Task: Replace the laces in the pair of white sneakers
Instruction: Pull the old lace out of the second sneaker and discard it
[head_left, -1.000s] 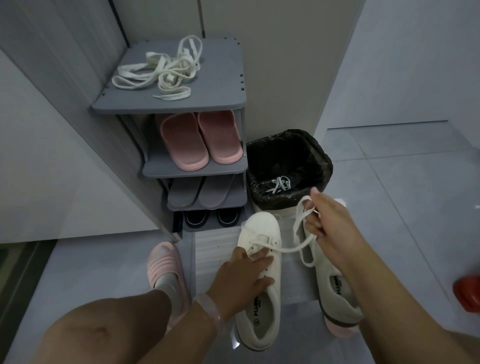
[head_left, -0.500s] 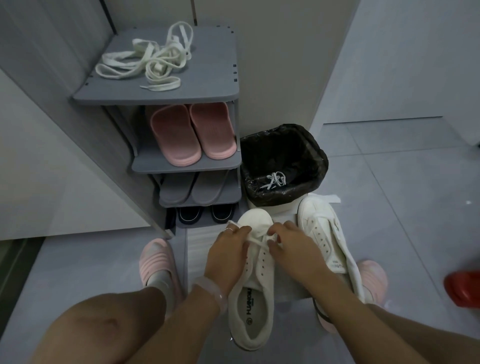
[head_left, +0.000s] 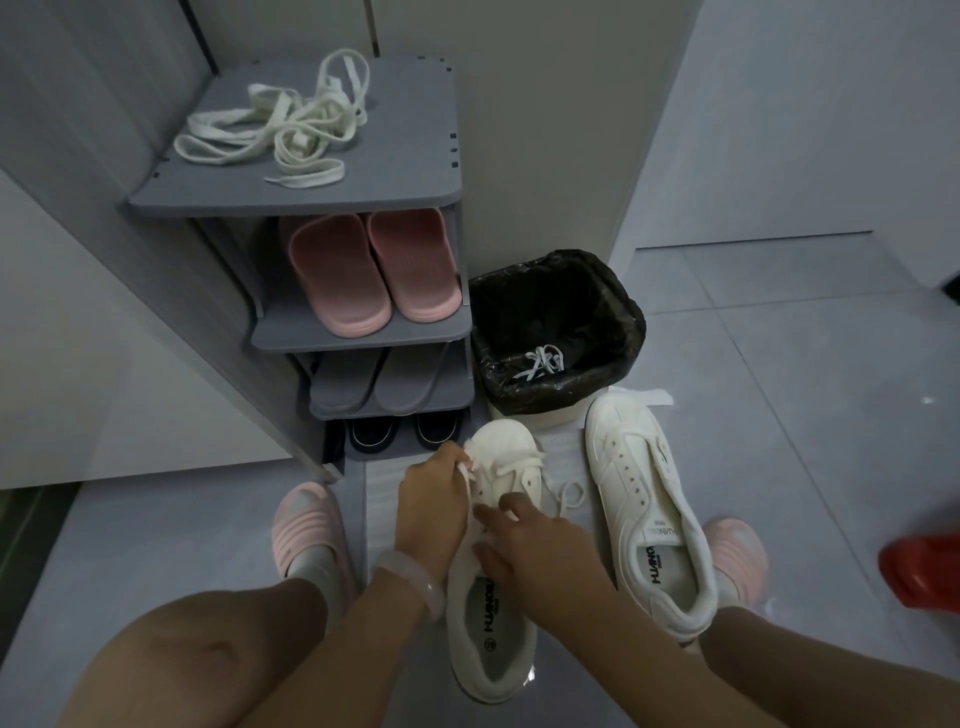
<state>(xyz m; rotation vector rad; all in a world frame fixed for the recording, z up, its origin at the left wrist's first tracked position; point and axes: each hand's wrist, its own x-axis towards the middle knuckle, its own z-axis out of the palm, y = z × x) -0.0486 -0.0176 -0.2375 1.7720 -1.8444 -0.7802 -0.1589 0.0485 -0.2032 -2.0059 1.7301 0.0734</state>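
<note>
two hands work over the near sneaker on the floor: the left hand pinches its lace by the toe in curled fingers, while the right hand rests on the eyelets, fingers spread and loose. just right lies the second sneaker, unlaced, its toe touching the bin, which holds an old lace. farther off, fresh laces sprawl on the shoe rack top shelf.

Dim, flat indoor light (soft shadows), wide-angle bending at edges, slight blur.
</note>
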